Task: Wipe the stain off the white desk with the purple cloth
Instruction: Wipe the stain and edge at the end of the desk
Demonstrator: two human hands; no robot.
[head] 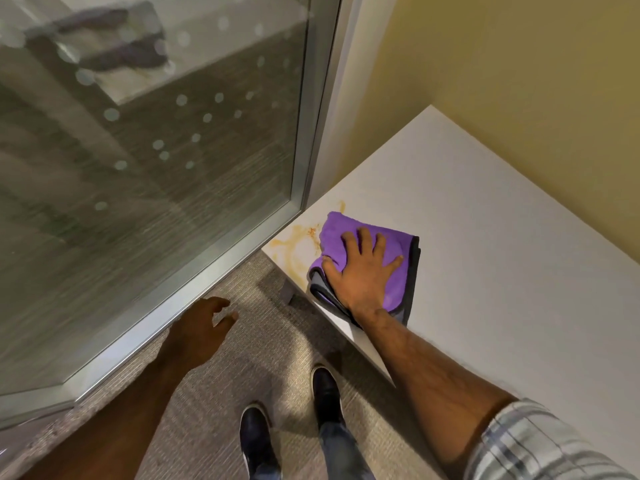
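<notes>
A folded purple cloth (346,226) with a grey underside lies on the near left corner of the white desk (502,244). My right hand (363,271) rests flat on the cloth with its fingers spread, pressing it down. Just left of the cloth an orange-yellow stain (294,242) smears the desk corner, with a small streak (342,205) beyond it. Part of the stain may lie hidden under the cloth. My left hand (204,323) hangs over the carpet, fingers loosely apart, holding nothing.
A glass partition with a metal frame (214,271) stands left of the desk, close to its corner. A yellow wall (519,81) runs behind the desk. A desk leg (287,292) shows below the corner. My two dark shoes (325,389) stand on grey carpet.
</notes>
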